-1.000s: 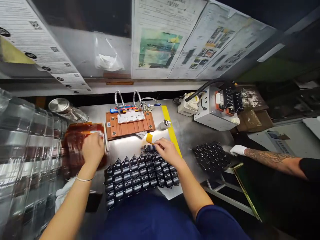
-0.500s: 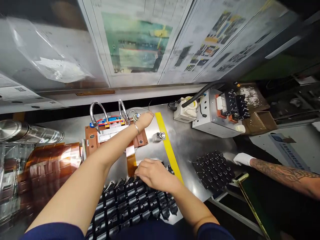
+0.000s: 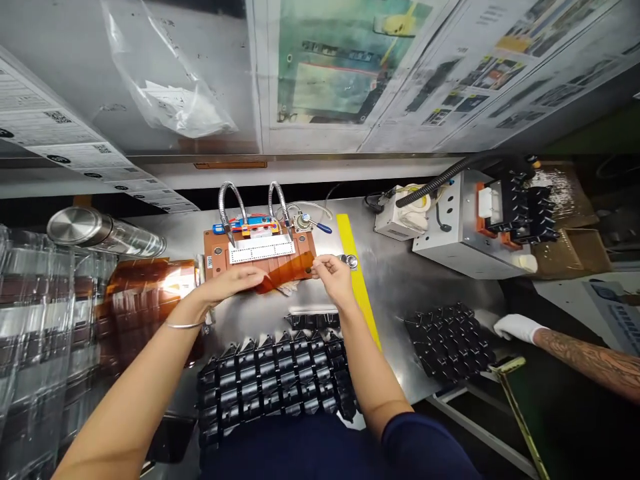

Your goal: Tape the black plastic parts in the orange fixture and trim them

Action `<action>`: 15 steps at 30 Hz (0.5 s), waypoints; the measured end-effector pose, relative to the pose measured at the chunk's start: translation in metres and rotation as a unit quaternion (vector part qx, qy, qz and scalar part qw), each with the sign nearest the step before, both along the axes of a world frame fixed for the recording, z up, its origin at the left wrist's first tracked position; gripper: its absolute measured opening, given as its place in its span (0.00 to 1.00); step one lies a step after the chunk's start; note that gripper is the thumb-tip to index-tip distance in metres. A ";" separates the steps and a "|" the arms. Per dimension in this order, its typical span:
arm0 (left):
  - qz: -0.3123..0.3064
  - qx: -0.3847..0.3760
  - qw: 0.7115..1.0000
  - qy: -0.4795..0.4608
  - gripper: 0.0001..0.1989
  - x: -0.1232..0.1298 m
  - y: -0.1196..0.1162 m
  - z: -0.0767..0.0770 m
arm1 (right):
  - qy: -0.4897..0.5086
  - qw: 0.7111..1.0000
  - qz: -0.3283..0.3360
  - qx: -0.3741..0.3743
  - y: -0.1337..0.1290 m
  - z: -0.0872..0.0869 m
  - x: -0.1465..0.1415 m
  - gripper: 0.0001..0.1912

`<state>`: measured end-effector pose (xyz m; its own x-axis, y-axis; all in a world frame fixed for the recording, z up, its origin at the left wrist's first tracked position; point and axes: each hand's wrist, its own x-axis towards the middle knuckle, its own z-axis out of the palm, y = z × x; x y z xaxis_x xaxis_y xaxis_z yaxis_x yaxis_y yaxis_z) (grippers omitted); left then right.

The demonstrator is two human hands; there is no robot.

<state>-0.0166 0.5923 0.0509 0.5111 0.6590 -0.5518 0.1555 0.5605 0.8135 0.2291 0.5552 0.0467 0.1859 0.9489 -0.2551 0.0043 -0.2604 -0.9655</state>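
Note:
An amber film strip (image 3: 287,270) is stretched sideways between my hands, in front of a brown fixture block (image 3: 209,257). My left hand (image 3: 233,281) has its fingertips on the strip's left end; the thumb is mostly hidden. At the right end, my right hand (image 3: 334,275) pinches the film between thumb and fingers. Behind the strip lies a white perforated plate (image 3: 263,250) on the block, under two bent metal hoses (image 3: 231,193). A blue-handled valve (image 3: 323,227) sits at the block's back right.
Rows of black moulded parts (image 3: 275,373) lie nearest me. Left stand a steel-capped bottle (image 3: 105,230) and a roll of amber film (image 3: 145,293). A yellow tape line (image 3: 360,287) crosses the table. Right are more black parts (image 3: 450,340) and another person's gloved hand (image 3: 517,328).
My left hand has come back from the valve area to the strip's left end. My right hand has risen from beside the black parts, and the film now spans sideways. The view has shifted.

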 end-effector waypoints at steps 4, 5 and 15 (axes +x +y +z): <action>0.173 -0.099 0.979 0.038 0.16 -0.037 -0.019 -0.016 | 0.074 0.989 -0.109 -0.066 -0.001 -0.029 -0.031 0.15; 0.212 -0.118 0.969 0.045 0.16 -0.038 -0.020 -0.019 | 0.081 0.986 -0.123 -0.072 -0.003 -0.034 -0.039 0.15; 0.386 -0.058 0.901 0.190 0.13 -0.020 0.002 -0.039 | 0.022 0.982 -0.151 -0.110 0.024 -0.058 -0.058 0.10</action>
